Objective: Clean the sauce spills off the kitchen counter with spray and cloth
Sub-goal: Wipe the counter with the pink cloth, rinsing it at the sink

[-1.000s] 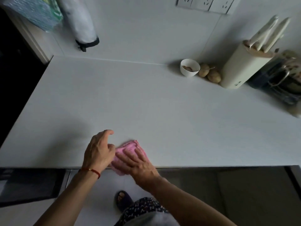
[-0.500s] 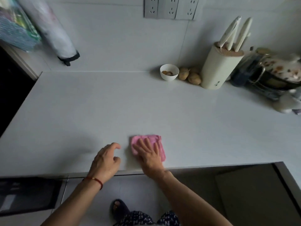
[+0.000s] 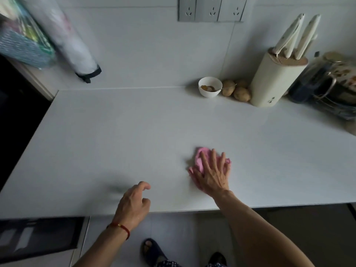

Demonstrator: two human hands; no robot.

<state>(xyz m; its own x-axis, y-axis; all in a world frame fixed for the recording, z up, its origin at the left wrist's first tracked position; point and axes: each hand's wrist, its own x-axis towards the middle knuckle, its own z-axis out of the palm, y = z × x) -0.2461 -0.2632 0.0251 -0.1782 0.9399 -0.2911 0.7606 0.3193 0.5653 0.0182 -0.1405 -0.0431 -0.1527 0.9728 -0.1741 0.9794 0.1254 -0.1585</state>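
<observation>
The white kitchen counter shows no visible sauce marks; wiping appears largely complete, though faint residue cannot be ruled out in this dim light. No spray bottle is in view. The right hand presses flat, fingers spread, on the pink cloth mid-counter. The left hand hovers near the front edge, loosely curled and holding nothing.

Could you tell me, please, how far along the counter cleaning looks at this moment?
Done: the white kitchen counter shows no sauce marks that I can see. In hand: the right hand presses a crumpled pink cloth flat on it; the left hand holds nothing. Left: perhaps a pass near the small white bowl. No spray bottle is in view.
</observation>
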